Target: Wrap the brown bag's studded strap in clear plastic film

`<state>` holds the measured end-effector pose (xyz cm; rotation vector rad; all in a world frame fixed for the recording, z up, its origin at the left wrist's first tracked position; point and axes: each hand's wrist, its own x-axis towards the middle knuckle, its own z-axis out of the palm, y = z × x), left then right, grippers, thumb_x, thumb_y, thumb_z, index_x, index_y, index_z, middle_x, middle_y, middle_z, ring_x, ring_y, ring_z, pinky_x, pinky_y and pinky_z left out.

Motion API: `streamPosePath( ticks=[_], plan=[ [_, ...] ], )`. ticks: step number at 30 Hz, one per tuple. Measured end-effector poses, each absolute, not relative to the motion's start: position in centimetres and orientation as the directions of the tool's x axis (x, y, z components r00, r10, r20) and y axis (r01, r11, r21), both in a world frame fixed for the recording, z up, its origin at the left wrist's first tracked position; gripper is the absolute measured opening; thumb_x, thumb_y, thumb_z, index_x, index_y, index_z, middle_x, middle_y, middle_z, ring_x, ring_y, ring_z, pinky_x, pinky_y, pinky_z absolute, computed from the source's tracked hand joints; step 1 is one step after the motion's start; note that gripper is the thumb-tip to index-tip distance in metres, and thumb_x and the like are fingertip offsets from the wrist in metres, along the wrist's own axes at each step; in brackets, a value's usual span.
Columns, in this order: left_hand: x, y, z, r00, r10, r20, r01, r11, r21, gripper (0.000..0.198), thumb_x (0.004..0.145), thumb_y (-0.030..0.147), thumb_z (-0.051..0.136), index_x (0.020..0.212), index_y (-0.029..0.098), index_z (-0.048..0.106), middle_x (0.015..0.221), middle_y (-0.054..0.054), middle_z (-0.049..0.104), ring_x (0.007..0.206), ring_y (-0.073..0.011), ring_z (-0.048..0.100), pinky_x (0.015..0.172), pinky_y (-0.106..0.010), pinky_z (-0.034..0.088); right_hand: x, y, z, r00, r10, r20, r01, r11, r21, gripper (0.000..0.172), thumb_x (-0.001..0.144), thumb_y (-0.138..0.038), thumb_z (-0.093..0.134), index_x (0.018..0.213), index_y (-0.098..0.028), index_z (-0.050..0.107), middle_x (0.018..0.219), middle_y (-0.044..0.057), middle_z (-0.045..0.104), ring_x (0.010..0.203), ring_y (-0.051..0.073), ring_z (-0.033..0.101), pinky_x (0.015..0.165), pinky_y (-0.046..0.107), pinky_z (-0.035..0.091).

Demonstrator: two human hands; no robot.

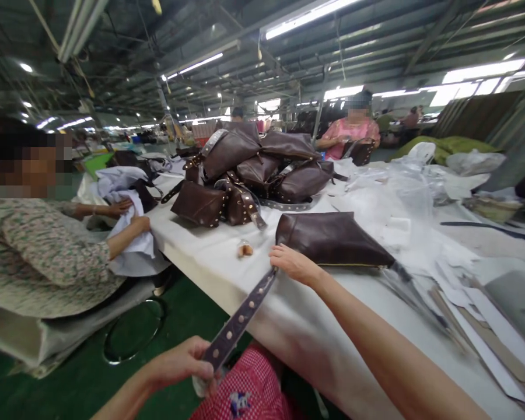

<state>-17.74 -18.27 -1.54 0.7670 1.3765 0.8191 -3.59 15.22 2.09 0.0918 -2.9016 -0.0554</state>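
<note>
A dark brown leather bag [328, 238] lies on the white-covered table in front of me, its zipped edge towards me. From its left end a studded strap [241, 319] runs down past the table edge. My left hand [190, 364] is closed round the strap's lower end, where some clear plastic shows. My right hand [291, 262] rests at the bag's left corner, fingers bent over the point where strap and bag meet. What its fingertips grip there is partly hidden. A small tan item [245, 250] in clear plastic lies left of the bag.
Several brown studded bags [262, 169] are piled at the back of the table [201, 256]. Clear plastic bags [402, 181] and card strips [476, 326] lie on the right. A person [48, 245] at left handles pale cloth; another person [350, 137] works across the table.
</note>
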Motion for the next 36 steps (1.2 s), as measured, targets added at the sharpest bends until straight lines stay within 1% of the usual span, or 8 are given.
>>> streamPosePath(
  ticks=[6, 9, 14, 16, 18, 19, 22, 36],
  plan=[
    [-19.7, -24.9, -1.9, -0.005, 0.833, -0.553, -0.148, 0.546, 0.824, 0.014, 0.067, 0.024, 0.060, 0.073, 0.015, 0.069, 0.057, -0.003, 0.070, 0.048, -0.0173, 0.064, 0.053, -0.026, 0.051, -3.1, 16.0, 0.9, -0.975, 0.033, 0.220, 0.051, 0.996, 0.075, 0.038, 0.081, 0.006, 0.035, 0.092, -0.016, 0.064, 0.112, 0.013, 0.065, 0.126, 0.027, 0.047, 0.106, 0.053, 0.034],
    [-19.3, -24.3, -0.5, 0.046, 0.842, -0.538, -0.208, 0.534, 0.819, 0.014, 0.067, 0.024, 0.062, 0.074, 0.013, 0.067, 0.059, -0.006, 0.071, 0.051, -0.0195, 0.066, 0.057, -0.031, 0.054, -3.2, 13.2, 0.7, -0.955, 0.076, 0.286, 0.113, 0.987, 0.115, 0.043, 0.079, 0.004, 0.037, 0.110, -0.013, 0.062, 0.132, 0.019, 0.055, 0.131, 0.031, 0.042, 0.108, 0.060, 0.027],
    [-18.8, -21.4, 2.1, 0.156, 0.873, -0.461, -0.262, 0.487, 0.833, 0.017, 0.073, 0.029, 0.064, 0.077, 0.013, 0.067, 0.062, -0.008, 0.072, 0.055, -0.0204, 0.068, 0.063, -0.034, 0.056, -3.7, 1.7, 2.2, -0.935, -0.183, 0.303, -0.183, 0.983, 0.028, 0.078, 0.074, -0.017, 0.058, 0.145, -0.014, 0.027, 0.151, 0.016, 0.033, 0.140, 0.030, 0.028, 0.114, 0.054, 0.021],
    [-18.4, -20.5, 2.8, 0.179, 0.883, -0.434, -0.256, 0.467, 0.846, 0.018, 0.073, 0.029, 0.064, 0.079, 0.012, 0.068, 0.063, -0.008, 0.072, 0.055, -0.0203, 0.069, 0.065, -0.035, 0.056, -4.4, -2.4, 2.3, -0.908, -0.270, 0.319, -0.277, 0.961, 0.024, 0.064, 0.080, -0.020, 0.057, 0.140, -0.015, 0.034, 0.140, 0.015, 0.048, 0.132, 0.028, 0.040, 0.114, 0.050, 0.024],
    [-18.0, -20.1, 3.3, 0.181, 0.896, -0.405, -0.266, 0.441, 0.857, 0.018, 0.073, 0.029, 0.065, 0.079, 0.012, 0.068, 0.062, -0.007, 0.072, 0.056, -0.0201, 0.069, 0.066, -0.035, 0.056, -5.4, -4.7, 2.1, -0.901, -0.270, 0.338, -0.275, 0.961, 0.035, 0.029, 0.087, -0.014, 0.049, 0.115, -0.014, 0.055, 0.105, 0.009, 0.067, 0.104, 0.021, 0.060, 0.112, 0.043, 0.029],
    [-17.8, -20.1, 3.3, 0.170, 0.906, -0.388, -0.280, 0.422, 0.862, 0.018, 0.073, 0.029, 0.065, 0.078, 0.012, 0.068, 0.061, -0.007, 0.072, 0.056, -0.0199, 0.069, 0.067, -0.034, 0.055, -5.9, -5.1, 1.9, -0.900, -0.257, 0.351, -0.257, 0.965, 0.046, 0.017, 0.089, -0.011, 0.046, 0.099, -0.016, 0.059, 0.088, 0.005, 0.067, 0.088, 0.019, 0.063, 0.111, 0.040, 0.031],
    [-17.8, -21.0, 2.9, 0.106, 0.928, -0.358, -0.340, 0.372, 0.864, 0.021, 0.072, 0.032, 0.067, 0.078, 0.012, 0.067, 0.063, -0.008, 0.072, 0.055, -0.0193, 0.068, 0.066, -0.034, 0.055, -7.1, -4.3, 1.4, -0.887, -0.230, 0.400, -0.211, 0.973, 0.091, 0.020, 0.090, -0.010, 0.044, 0.075, -0.020, 0.054, 0.069, 0.000, 0.060, 0.067, 0.016, 0.060, 0.106, 0.037, 0.035],
    [-19.1, -32.1, -1.8, 0.038, 0.911, -0.410, -0.445, 0.383, 0.810, 0.025, 0.072, 0.036, 0.070, 0.082, 0.014, 0.067, 0.063, -0.007, 0.072, 0.052, -0.0194, 0.067, 0.061, -0.033, 0.055, -9.2, -1.0, 0.5, -0.930, -0.206, 0.305, -0.169, 0.975, 0.144, 0.024, 0.084, 0.001, 0.041, 0.076, -0.021, 0.047, 0.071, 0.000, 0.061, 0.069, 0.016, 0.062, 0.099, 0.034, 0.038]
  ],
)
